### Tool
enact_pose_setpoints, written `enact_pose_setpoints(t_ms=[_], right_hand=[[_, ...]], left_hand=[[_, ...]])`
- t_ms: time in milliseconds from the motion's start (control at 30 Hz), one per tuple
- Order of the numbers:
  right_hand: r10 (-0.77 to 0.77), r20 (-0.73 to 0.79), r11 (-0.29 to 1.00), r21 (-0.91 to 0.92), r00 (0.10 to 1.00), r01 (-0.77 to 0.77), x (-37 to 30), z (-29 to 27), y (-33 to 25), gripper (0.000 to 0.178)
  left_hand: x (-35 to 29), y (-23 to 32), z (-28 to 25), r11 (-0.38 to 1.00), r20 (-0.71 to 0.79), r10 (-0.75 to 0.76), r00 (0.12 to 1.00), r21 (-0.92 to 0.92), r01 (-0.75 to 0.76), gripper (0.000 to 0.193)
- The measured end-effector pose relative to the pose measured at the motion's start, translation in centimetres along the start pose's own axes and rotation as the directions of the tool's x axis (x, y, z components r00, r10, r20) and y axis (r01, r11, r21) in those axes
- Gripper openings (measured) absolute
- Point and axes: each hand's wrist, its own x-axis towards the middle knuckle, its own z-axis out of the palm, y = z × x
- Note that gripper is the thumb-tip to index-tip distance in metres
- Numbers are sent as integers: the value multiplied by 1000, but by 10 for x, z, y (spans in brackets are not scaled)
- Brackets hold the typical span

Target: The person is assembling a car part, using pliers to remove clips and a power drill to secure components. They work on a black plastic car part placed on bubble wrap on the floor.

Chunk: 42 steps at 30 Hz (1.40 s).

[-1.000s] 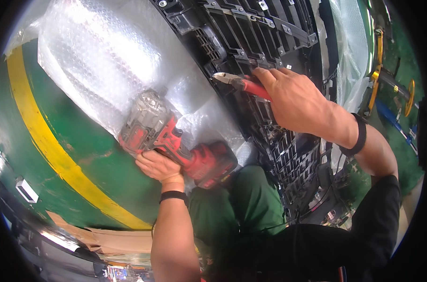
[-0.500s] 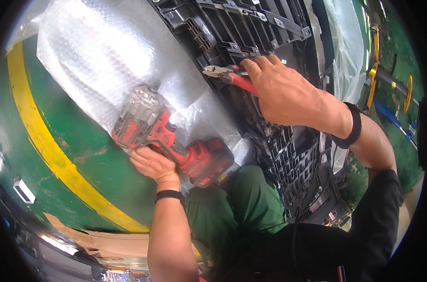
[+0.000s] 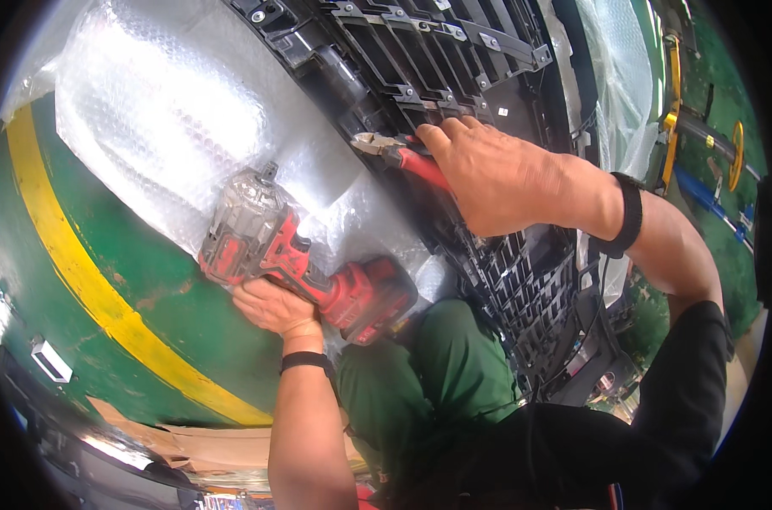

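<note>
A red and black cordless impact wrench (image 3: pixel 297 268) with a scuffed grey head is held in my left hand (image 3: pixel 271 308). Its square drive points up and away, and its battery end hangs above my knees. My right hand (image 3: pixel 501 178) is wrapped around the red handles of a pair of pliers (image 3: pixel 403 157), whose metal jaws point left. They lie over the edge of a black slatted plastic grille (image 3: pixel 428 64) that runs from the far side down beside my right leg. The fingers under both tools are partly hidden.
Bubble wrap (image 3: pixel 161 110) covers the surface left of the grille, with more plastic wrapping (image 3: pixel 615 93) on its right. A yellow line (image 3: pixel 88 289) crosses the green floor. Flattened cardboard (image 3: pixel 207 446) lies at lower left. A yellow and blue metal stand (image 3: pixel 675 127) is at far right.
The impact wrench has tilted slightly in my left hand, its drive now more visible. My right hand and the pliers have shifted a little left and down. The grip of both hands stays the same.
</note>
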Motion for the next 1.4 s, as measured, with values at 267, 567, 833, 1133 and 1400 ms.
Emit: enact_pose_setpoints(t_ms=[267, 567, 833, 1133, 1400], right_hand=[[136, 73, 974, 174, 988, -147, 5, -5, 1, 54], [203, 95, 974, 78, 975, -211, 7, 5, -9, 58], [285, -64, 958, 49, 956, -282, 2, 12, -27, 49], [255, -130, 954, 197, 958, -227, -1, 21, -18, 51], [147, 203, 930, 306, 968, -205, 7, -12, -6, 52]], left_hand=[[1, -1, 0, 1000, -29, 22, 999, -6, -22, 47], [2, -1, 0, 1000, -38, 26, 999, -15, -27, 49], [-1, -2, 3, 1000, -21, 11, 1000, 13, -11, 48], [1, 0, 2, 1000, -21, 10, 1000, -19, -10, 48], [-1, -3, 3, 1000, -23, 0, 1000, -11, 0, 50]])
